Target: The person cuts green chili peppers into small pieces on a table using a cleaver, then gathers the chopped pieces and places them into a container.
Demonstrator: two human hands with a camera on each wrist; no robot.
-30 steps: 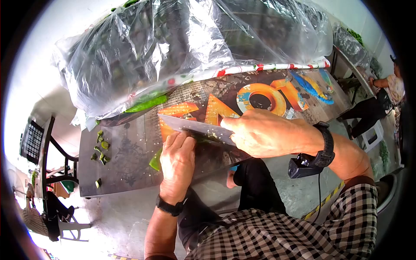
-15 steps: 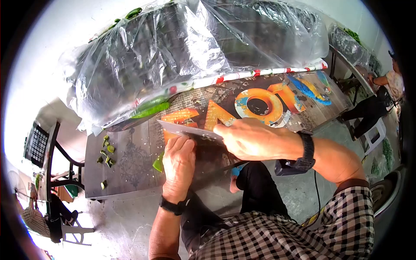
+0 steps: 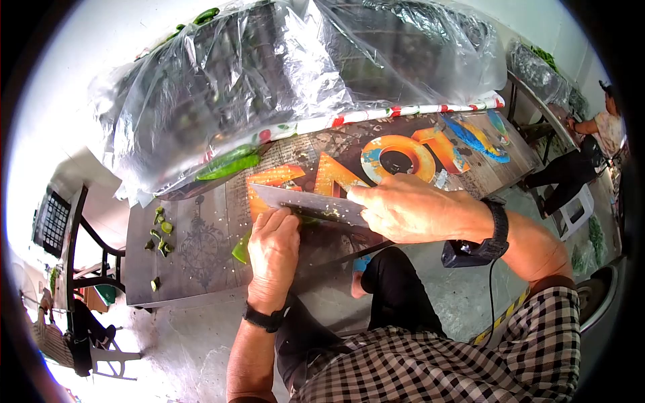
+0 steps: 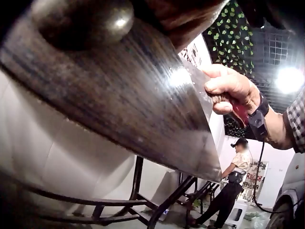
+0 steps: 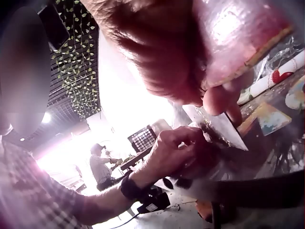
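Note:
My right hand (image 3: 410,211) grips a cleaver (image 3: 309,203) by its reddish handle (image 5: 245,36). The broad blade points left across the table, right beside the fingertips of my left hand (image 3: 274,252). Those fingers are bent over a long green pepper (image 3: 240,250), whose end sticks out to the left of the hand; most of it is hidden by the hand and the blade. Small pale bits cling to the blade. In the left wrist view the blade (image 4: 114,95) fills much of the picture, with the right hand (image 4: 233,88) at its far end.
Several cut green pepper stem ends (image 3: 161,232) lie on the left of the printed table (image 3: 201,269). Behind them a heap under clear plastic (image 3: 222,80) covers the back edge, and another green pepper (image 3: 232,166) lies at its front. Another person (image 3: 601,134) is at the right.
The right hand and cleaver shift left at half a second ago, then back to the right. The left hand stays beside the blade on the pepper, and the view tilts slightly.

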